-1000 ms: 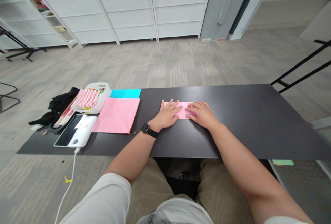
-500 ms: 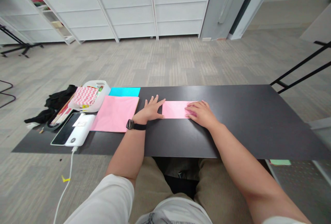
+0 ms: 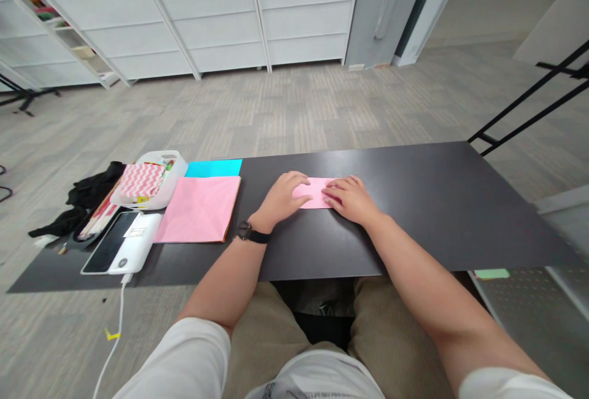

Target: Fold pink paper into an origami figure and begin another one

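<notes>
One small pink rectangular sheet of paper (image 3: 315, 193) lies flat between left hand (image 3: 281, 199) and right hand (image 3: 352, 199)

Both bare hands rest at the pink rectangle, on the smooth dark grey surface (image 3: 423, 215). The left hand is half open at its left end, thumb along the near edge and fingers towards the far edge, with pink showing in the gap; whether it pinches the paper or merely touches it, I cannot tell. The right hand covers the right end, palm down, its fingers loosely curved and slightly spread, tips on the pink; it is not gripped around anything visible. Between the two sets of fingertips, the middle of the sheet lies uncovered.

Well to the left of the hands is a larger pink square sheet (image 3: 199, 209), with a bright blue sheet (image 3: 214, 168) beyond its far edge. A white plastic basket (image 3: 171, 187) stands just beside them, holding a pink-and-white zigzag-patterned packet (image 3: 142, 179). A black watch (image 3: 251, 232) circles the left wrist.
</notes>
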The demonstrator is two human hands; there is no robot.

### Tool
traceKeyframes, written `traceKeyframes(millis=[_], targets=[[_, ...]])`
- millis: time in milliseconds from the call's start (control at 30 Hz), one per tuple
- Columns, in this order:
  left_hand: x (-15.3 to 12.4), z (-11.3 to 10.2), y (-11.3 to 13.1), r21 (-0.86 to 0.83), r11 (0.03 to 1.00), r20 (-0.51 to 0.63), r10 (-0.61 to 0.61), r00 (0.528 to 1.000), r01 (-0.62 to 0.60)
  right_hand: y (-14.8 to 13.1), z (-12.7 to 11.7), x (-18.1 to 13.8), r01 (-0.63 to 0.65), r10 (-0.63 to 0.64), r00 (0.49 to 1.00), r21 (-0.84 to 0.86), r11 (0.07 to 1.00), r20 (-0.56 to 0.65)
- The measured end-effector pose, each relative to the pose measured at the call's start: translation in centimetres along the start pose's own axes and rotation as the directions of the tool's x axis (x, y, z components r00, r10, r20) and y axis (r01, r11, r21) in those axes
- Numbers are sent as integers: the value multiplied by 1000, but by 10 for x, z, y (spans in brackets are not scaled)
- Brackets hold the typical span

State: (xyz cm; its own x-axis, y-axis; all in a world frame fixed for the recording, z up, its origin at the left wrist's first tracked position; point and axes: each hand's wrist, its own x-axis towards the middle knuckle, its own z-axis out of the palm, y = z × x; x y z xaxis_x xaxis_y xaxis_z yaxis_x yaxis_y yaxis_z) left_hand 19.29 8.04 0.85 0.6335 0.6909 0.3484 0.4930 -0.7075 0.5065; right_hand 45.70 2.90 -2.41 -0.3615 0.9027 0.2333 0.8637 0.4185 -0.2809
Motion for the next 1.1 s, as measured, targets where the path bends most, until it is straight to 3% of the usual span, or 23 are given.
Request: traceKeyframes(millis=[100, 167, 400, 600, 800, 1100], targets=[[0, 22, 7, -17, 999, 150, 49, 987, -47, -2, -2, 0, -13, 14, 1000, 12, 1000, -8], [0, 29, 4, -12, 999, 178, 49, 983, -48, -3, -3, -1, -15, 16, 1000, 29, 999, -12], [-2, 21, -8, 10, 999, 160, 38, 986, -40, 4, -6, -1, 6, -2, 1000, 162, 987, -23], [-1, 20, -3, -35, 998, 141, 62, 988, -57, 21, -12, -3, 25, 18, 990, 299, 954, -139], [2, 21, -1, -29, 999, 154, 25, 988, -21, 31, -14, -7, -43, 96, 977, 263, 964, -192], [-2, 23, 0, -44, 992, 191, 127, 973, -120, 35, -7, -6, 27, 21, 986, 284, 959, -167]])
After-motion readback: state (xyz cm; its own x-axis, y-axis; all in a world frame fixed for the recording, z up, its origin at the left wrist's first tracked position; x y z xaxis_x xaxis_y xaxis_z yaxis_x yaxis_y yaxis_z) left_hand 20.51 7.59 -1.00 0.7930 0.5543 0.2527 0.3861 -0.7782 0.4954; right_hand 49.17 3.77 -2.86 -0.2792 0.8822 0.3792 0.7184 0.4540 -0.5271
